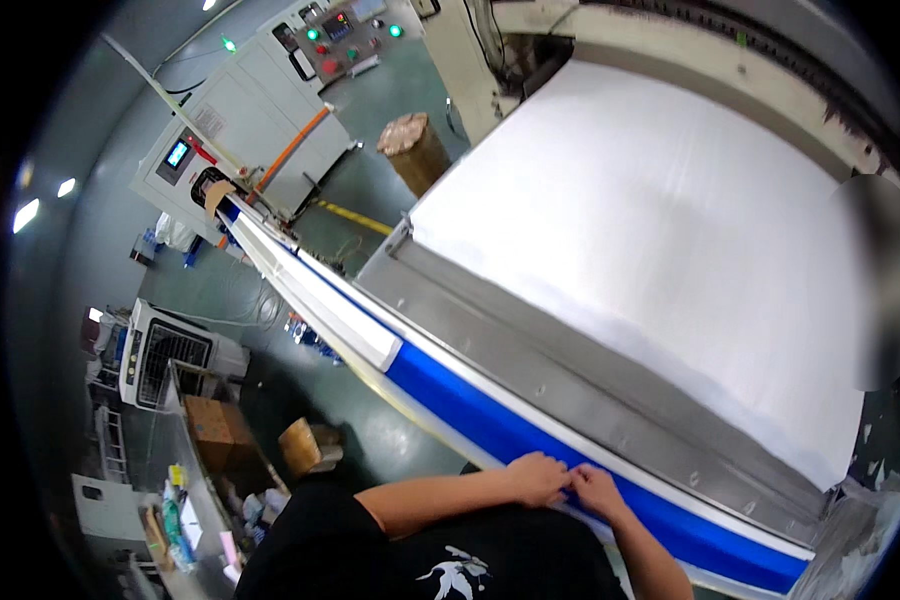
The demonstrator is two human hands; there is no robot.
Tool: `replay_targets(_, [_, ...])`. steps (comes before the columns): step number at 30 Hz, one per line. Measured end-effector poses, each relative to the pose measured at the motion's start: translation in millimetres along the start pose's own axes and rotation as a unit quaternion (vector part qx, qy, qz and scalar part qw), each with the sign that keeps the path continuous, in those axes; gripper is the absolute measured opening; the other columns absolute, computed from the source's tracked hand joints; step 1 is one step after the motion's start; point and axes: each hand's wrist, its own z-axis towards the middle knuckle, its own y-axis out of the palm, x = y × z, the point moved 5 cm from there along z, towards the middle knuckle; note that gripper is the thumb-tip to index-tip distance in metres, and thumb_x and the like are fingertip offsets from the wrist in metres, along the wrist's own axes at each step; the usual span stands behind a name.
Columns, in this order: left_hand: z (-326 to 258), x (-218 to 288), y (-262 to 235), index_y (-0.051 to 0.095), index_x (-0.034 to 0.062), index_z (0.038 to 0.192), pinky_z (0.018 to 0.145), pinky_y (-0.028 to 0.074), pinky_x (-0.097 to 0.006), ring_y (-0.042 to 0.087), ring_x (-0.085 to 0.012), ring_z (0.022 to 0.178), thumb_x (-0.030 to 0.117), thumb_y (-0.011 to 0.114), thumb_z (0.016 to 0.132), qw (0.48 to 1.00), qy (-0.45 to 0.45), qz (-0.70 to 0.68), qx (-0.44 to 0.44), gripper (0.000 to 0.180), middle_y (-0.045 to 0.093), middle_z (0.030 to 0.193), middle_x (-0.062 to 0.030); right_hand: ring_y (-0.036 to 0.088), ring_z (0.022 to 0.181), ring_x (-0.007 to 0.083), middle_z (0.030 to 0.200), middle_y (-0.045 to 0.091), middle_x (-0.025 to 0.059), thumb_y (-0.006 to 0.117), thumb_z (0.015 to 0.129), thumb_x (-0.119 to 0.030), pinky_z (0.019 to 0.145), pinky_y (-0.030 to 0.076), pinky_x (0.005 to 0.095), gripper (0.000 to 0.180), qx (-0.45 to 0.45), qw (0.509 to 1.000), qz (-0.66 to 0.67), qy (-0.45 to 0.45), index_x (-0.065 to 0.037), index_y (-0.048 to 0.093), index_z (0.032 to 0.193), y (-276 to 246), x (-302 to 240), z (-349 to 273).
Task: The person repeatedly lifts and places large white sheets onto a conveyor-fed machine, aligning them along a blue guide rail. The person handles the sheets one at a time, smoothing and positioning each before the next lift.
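Observation:
My left hand point(540, 479) and my right hand point(596, 491) meet just in front of my body, over the near edge of a long blue conveyor belt point(470, 402). Both are closed, with fingertips drawn together and almost touching. Whatever they pinch, if anything, is too small or hidden to make out. Beyond the belt's white rail runs a grey metal ledge point(530, 355). A wide white sheet point(650, 230) comes out of the large machine and lies up to this ledge, its near edge uneven. Farther left on the belt rests a long white strip point(340, 315).
The belt leads to a white machine point(260, 120) with a lit screen and buttons. A brown carton-like bin point(415, 153) stands between the machines. At lower left are a wooden stool point(310, 447), a cluttered bench point(195, 520) and an air cooler point(175, 355). Clear plastic wrap point(860, 540) lies at right.

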Motion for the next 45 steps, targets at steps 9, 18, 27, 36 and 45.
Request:
replay_targets(9, [-6.5,3.8,7.2,0.057,0.0090,0.104,0.078,0.047,-0.044,0.059,-0.0326,0.093,0.035,0.058,0.084,0.994,0.092,-0.026,0.045,0.033,0.060,0.101,-0.0143,0.065,0.080,0.0245,0.085,0.067,0.0149,0.055,0.086,-0.028,0.071,0.049,0.0336,0.029,0.097,0.994,0.014,0.050,-0.002,0.065,0.092,-8.2,-8.3,-32.2])
replay_targets(18, [-63.6,-35.0,15.7,0.059,0.0058,0.095,0.073,0.047,-0.046,0.059,-0.0359,0.085,0.027,0.053,0.086,0.977,0.074,-0.148,0.138,0.023,0.061,0.089,-0.0157,0.061,0.067,0.0153,0.076,0.066,0.0093,0.060,0.085,-0.015,0.062,0.048,0.0285,0.014,0.305,0.913,-0.125,-0.240,-0.001,0.065,0.083,36.6,-62.7,-37.4])
replay_targets(27, [-114.0,-107.0,70.9,0.062,0.0071,0.101,0.075,0.048,-0.046,0.061,-0.0368,0.089,0.029,0.052,0.086,0.963,0.048,-0.195,0.179,0.028,0.064,0.095,-0.0177,0.064,0.072,0.0285,0.078,0.064,0.0133,0.061,0.082,-0.019,0.063,0.051,0.0360,0.015,0.172,0.884,-0.256,-0.351,-0.005,0.065,0.085,103.9,-122.8,-10.5])
replay_targets(36, [-159.7,-235.1,238.9,0.065,0.0076,0.107,0.085,0.045,-0.047,0.058,-0.0365,0.102,0.037,0.051,0.084,0.927,-0.246,-0.261,-0.113,0.040,0.062,0.111,-0.0178,0.066,0.079,0.0299,0.085,0.067,0.0146,0.056,0.085,-0.037,0.072,0.051,0.0379,0.033,-0.034,0.977,-0.188,-0.094,-0.009,0.066,0.098,154.1,-102.2,21.4])
replay_targets(45, [-235.3,-345.9,322.2,0.057,0.0017,0.119,0.090,0.042,-0.048,0.050,-0.0377,0.115,0.025,0.044,0.086,0.877,-0.331,-0.264,-0.225,0.042,0.055,0.124,-0.0182,0.062,0.078,0.0288,0.084,0.062,0.0141,0.054,0.080,-0.026,0.069,0.049,0.0432,0.022,0.105,0.809,-0.530,-0.231,-0.007,0.063,0.086,145.1,-264.1,62.9])
